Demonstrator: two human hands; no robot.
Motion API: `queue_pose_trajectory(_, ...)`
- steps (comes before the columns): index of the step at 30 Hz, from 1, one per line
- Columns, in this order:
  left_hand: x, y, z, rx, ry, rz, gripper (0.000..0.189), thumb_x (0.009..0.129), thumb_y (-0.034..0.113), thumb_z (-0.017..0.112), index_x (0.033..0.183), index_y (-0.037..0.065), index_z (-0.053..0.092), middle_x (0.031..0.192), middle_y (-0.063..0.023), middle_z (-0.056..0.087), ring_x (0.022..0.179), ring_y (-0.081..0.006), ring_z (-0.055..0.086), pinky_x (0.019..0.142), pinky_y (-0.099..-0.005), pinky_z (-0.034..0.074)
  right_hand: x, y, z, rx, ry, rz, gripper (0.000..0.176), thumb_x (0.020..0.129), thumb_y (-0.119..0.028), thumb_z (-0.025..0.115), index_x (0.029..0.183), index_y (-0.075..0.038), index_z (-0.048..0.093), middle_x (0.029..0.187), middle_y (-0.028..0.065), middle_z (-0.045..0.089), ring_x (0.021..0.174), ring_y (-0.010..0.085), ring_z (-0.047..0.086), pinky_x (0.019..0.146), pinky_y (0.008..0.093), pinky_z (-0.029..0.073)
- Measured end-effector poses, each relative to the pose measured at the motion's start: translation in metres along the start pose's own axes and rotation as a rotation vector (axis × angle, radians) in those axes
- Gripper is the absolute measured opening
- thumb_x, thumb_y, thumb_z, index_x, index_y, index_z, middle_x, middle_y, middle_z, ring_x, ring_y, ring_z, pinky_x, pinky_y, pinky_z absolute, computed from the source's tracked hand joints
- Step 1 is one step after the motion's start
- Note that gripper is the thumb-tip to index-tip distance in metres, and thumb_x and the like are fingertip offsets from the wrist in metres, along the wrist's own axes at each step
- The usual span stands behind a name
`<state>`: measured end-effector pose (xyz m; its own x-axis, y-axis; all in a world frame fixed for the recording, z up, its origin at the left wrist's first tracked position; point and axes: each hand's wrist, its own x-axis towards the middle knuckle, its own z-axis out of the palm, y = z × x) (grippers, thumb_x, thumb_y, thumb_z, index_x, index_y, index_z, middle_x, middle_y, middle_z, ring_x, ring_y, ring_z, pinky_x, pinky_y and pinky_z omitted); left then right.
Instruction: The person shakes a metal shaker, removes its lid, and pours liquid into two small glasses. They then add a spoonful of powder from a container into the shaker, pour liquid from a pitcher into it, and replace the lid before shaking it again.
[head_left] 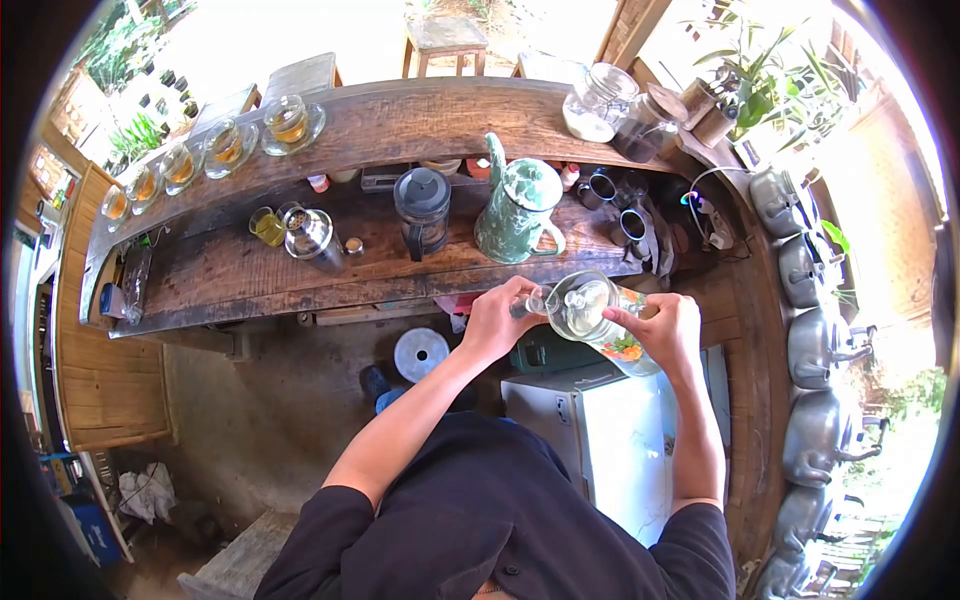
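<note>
I hold a clear glass pitcher [628,350] with an orange flower print, tilted in front of me above the white cabinet. My left hand [492,325] is closed at its near-left side, around what looks like the handle; the fingers partly hide it. My right hand [660,330] wraps the other side, its thumb at the rim beside a clear lid or inner piece [585,300]. Just beyond stands a green speckled enamel coffee pot [510,225] with a long spout. To its left are a black French press [422,205] and a metal shaker [312,238].
Several glass cups of amber drink on saucers [287,122] line the raised wooden counter [420,115]. Glass jars [600,100] stand at its right end. Metal mugs [630,226] sit on the lower counter. Several metal kettles [812,345] line the right edge. A white stool [421,354] is below.
</note>
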<state>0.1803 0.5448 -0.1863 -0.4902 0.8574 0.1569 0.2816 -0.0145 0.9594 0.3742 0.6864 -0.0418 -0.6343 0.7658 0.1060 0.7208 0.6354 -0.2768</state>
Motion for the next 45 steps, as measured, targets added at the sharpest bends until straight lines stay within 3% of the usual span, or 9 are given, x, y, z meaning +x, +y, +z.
queue_pose_trajectory(11,-0.001,0.002,-0.001,0.053,0.005,0.007,0.036,0.082,0.012,0.087,0.111,0.002,0.067,0.104,-0.0129,0.077,0.104,-0.0238,0.075,0.089,-0.0344,0.060,0.003,-0.005,-0.004,-0.054,-0.049,-0.008,0.089,0.065,-0.088,0.073,0.049,-0.003,0.054,0.046,0.0072,0.050,0.042,0.0192,0.053,0.048,0.0379,0.047)
queue_pose_trajectory(19,-0.001,0.000,0.003,0.051,0.002,0.004,0.038,0.080,0.012,0.088,0.111,0.004,0.067,0.105,-0.0119,0.078,0.103,-0.0242,0.075,0.089,-0.0350,0.059,0.009,-0.014,-0.010,-0.159,-0.137,0.033,0.091,0.064,-0.093,0.068,0.054,-0.003,0.059,0.057,0.0151,0.060,0.064,0.0309,0.063,0.072,0.0462,0.051)
queue_pose_trajectory(27,0.001,-0.008,0.010,0.049,0.007,-0.008,0.038,0.079,0.012,0.088,0.110,0.003,0.068,0.106,-0.0115,0.077,0.103,-0.0249,0.075,0.093,-0.0366,0.059,0.015,-0.017,-0.012,-0.188,-0.142,-0.001,0.092,0.063,-0.094,0.066,0.054,-0.003,0.059,0.056,0.0154,0.060,0.061,0.0320,0.062,0.071,0.0454,0.050)
queue_pose_trajectory(29,0.001,-0.009,0.011,-0.003,0.018,0.001,0.040,0.078,0.021,0.088,0.108,0.007,0.067,0.105,-0.0132,0.076,0.102,-0.0317,0.073,0.087,-0.0416,0.057,0.016,-0.018,-0.013,-0.196,-0.134,-0.017,0.092,0.063,-0.093,0.066,0.054,-0.002,0.059,0.056,0.0152,0.060,0.059,0.0316,0.062,0.070,0.0457,0.050)
queue_pose_trajectory(32,0.003,-0.010,0.011,0.010,0.008,-0.001,0.040,0.078,0.021,0.088,0.108,0.007,0.067,0.105,-0.0130,0.076,0.102,-0.0322,0.073,0.088,-0.0419,0.056,0.017,-0.020,-0.016,-0.182,-0.150,-0.016,0.092,0.064,-0.094,0.066,0.053,-0.002,0.059,0.055,0.0151,0.060,0.057,0.0313,0.062,0.069,0.0462,0.050)
queue_pose_trajectory(36,0.004,-0.009,0.011,0.028,-0.008,-0.020,0.039,0.079,0.010,0.088,0.111,0.003,0.068,0.107,-0.0111,0.077,0.105,-0.0244,0.075,0.095,-0.0364,0.059,0.019,-0.018,-0.014,-0.204,-0.156,-0.022,0.092,0.064,-0.094,0.065,0.054,-0.003,0.060,0.056,0.0154,0.061,0.059,0.0324,0.063,0.071,0.0459,0.050)
queue_pose_trajectory(39,0.005,-0.011,0.012,0.001,0.016,0.004,0.040,0.077,0.020,0.088,0.108,0.007,0.067,0.105,-0.0128,0.076,0.102,-0.0328,0.073,0.088,-0.0423,0.056,0.020,-0.019,-0.015,-0.213,-0.166,-0.014,0.092,0.064,-0.094,0.064,0.055,-0.002,0.061,0.057,0.0161,0.062,0.061,0.0330,0.064,0.072,0.0458,0.050)
queue_pose_trajectory(42,0.005,-0.008,0.010,0.006,0.014,0.010,0.040,0.078,0.021,0.088,0.108,0.007,0.067,0.106,-0.0129,0.076,0.102,-0.0327,0.073,0.087,-0.0419,0.057,0.020,-0.021,-0.017,-0.197,-0.167,-0.009,0.093,0.064,-0.094,0.064,0.056,-0.002,0.061,0.058,0.0171,0.062,0.062,0.0333,0.064,0.074,0.0464,0.050)
queue_pose_trajectory(45,0.005,-0.002,0.009,0.030,0.000,-0.043,0.039,0.079,0.009,0.087,0.112,0.002,0.067,0.108,-0.0111,0.077,0.106,-0.0236,0.074,0.095,-0.0371,0.059,0.018,-0.016,-0.014,-0.153,-0.111,-0.019,0.091,0.064,-0.091,0.068,0.055,-0.002,0.060,0.056,0.0161,0.059,0.059,0.0314,0.062,0.071,0.0458,0.050)
